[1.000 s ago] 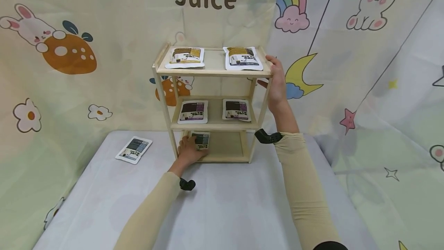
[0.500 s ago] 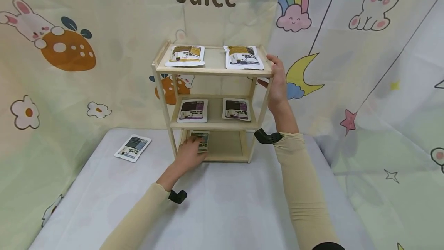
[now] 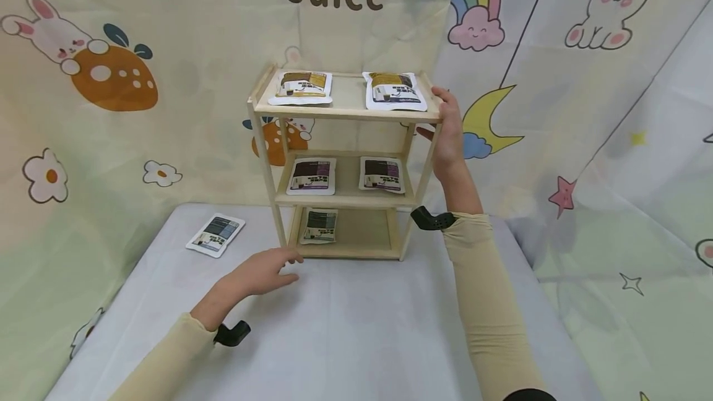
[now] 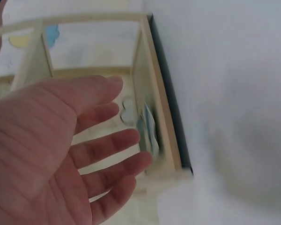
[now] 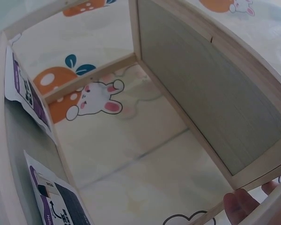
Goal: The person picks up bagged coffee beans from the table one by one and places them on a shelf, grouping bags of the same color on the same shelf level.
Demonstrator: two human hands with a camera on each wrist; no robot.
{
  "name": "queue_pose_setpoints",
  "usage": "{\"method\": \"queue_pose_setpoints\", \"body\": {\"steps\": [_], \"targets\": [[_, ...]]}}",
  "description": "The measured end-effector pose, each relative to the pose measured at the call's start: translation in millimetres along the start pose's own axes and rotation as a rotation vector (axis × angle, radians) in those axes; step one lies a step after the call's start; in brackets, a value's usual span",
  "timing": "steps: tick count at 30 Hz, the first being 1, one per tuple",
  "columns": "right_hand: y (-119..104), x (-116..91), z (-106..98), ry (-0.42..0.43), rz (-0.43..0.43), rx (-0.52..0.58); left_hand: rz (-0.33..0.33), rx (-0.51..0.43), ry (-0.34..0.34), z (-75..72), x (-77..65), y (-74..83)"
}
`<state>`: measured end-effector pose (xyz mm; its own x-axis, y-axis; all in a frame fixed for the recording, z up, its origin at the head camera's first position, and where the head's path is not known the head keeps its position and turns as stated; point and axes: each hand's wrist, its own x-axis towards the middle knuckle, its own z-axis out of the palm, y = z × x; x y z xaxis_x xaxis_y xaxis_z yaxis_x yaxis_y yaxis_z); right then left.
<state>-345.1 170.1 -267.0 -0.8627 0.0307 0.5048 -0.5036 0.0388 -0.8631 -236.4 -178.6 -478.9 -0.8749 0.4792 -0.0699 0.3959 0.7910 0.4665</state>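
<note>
A three-tier wooden shelf rack [image 3: 345, 114] stands on the white table. My right hand [image 3: 450, 141] holds its top right corner, fingers behind the post; in the right wrist view, fingertips [image 5: 240, 205] show at the frame. My left hand [image 3: 259, 274] hovers with loosely spread fingers before the rack's lower left, holding nothing. Beyond it, a white pouch with a dark blue-green label [image 3: 320, 226] lies at the left of the bottom tier. The left wrist view shows this pouch [image 4: 150, 129] edge-on past the fingers. A similar pouch [image 3: 215, 235] lies on the table, left of the rack.
Two purple-labelled pouches [image 3: 312, 176] lie on the middle tier. On the top tier are two yellow-labelled pouches [image 3: 301, 88], one at each side. A printed cloth backdrop [image 3: 211, 79] hangs close behind the rack.
The left hand has let go of the blue-green pouch on the bottom tier and drawn back to the left and toward me. The right hand keeps its hold on the rack.
</note>
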Motion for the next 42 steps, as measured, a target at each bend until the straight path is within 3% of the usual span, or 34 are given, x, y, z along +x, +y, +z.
{"method": "queue_pose_setpoints", "body": {"steps": [3,10,16,19,23,28,34,39,42], "targets": [[-1.4,0.5,-0.4,0.006,0.007,0.011,-0.025,-0.011,0.014,-9.1,-14.3,-24.9],[-2.6,-0.1,-0.2,-0.004,0.025,0.03,-0.108,0.027,0.122,-24.9,-45.9,-86.5],[0.3,-6.3,-4.6,-0.01,0.017,0.008,-0.182,0.047,0.188,-29.6,-60.7,-123.9],[0.4,-5.9,-4.2,-0.018,0.014,0.01,-0.236,0.06,0.226,-40.9,-64.6,-139.7],[-2.5,-2.9,-2.6,-0.014,0.01,0.011,-0.283,0.023,0.244,-57.1,-63.4,-156.7],[-3.6,-1.2,-0.8,-0.016,0.02,0.013,-0.339,-0.042,0.24,-64.1,-61.3,-177.4],[-2.6,-1.0,-0.7,-0.011,0.01,0.012,-0.412,-0.108,0.272,-55.6,-48.9,-196.2],[-1.5,-1.1,0.0,-0.019,0.005,0.005,-0.532,-0.084,0.279,-42.0,-39.4,-204.7],[-0.9,-0.3,0.3,-0.014,-0.005,0.005,-0.561,-0.086,0.278,-36.3,-35.6,-204.9]]}}
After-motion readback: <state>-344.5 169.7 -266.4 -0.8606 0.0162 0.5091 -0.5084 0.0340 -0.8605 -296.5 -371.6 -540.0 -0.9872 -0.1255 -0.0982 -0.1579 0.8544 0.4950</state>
